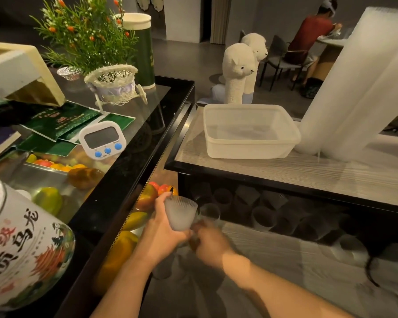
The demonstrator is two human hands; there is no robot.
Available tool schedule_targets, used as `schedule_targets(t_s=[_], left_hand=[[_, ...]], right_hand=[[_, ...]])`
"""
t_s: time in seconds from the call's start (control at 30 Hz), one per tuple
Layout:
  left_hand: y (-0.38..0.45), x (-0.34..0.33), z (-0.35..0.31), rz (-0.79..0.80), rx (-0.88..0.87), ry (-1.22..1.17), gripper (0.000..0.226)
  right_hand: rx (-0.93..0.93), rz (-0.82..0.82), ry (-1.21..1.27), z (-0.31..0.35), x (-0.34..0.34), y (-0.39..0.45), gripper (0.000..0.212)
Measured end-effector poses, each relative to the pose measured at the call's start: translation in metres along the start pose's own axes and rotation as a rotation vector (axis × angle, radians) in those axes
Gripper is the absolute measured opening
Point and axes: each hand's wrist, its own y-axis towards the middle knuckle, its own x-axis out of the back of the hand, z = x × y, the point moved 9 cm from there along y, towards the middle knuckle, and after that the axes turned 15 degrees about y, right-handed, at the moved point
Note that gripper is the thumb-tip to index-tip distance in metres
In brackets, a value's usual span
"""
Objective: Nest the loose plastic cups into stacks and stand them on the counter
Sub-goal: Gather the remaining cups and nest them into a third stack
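Head view: left hand (163, 228) has its grip wrapped round a frosted plastic cup (180, 213), thumb up near the rim, fingers under the base, cup upright and mouth up, held out in front of the lower shelf (274, 239) below the counter (285, 173). Right hand (207, 242) is motion-blurred just beside the cup's base; it looks closed on something clear, maybe a second cup, but I cannot tell. Handling call: cup is thin-walled, ribbed near the rim, so very light and flexible, will oval out if squeezed mid-wall. Ribs give some friction, the smooth lower body is probably slick. Best hold is low on the body or round the base with light pressure, leaving the mouth free so the next one drops in; to insert, pinch the incoming cup near its rim and push straight down the axis, or it'll jam tilted. More loose cups (262, 219) lie scattered on the shelf, some on their sides, dim and hard to count. Up on the counter: two tall nested stacks (354, 88) leaning in view near the right end, touching or nearly so, with a translucent tub (248, 134) just beside them. Tall stacks will be top-heavy and tippy; set down square, steady near the bottom.
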Motion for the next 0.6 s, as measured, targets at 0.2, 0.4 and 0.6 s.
schedule_targets(t_s=[0.2,0.4,0.6], left_hand=[[0.001,0.000,0.000,0.005,-0.009,-0.025,0.112],[-0.001,-0.015,-0.002,0.141,-0.018,-0.068,0.115],[0.000,-0.022,-0.004,0.205,-0.046,-0.063,0.119]], right_hand=[[0.048,0.300,-0.503,-0.013,-0.086,-0.017,0.049],[-0.053,0.395,-0.514,-0.047,-0.105,-0.021,0.051],[-0.002,0.365,-0.357,-0.051,-0.063,-0.031,0.036]])
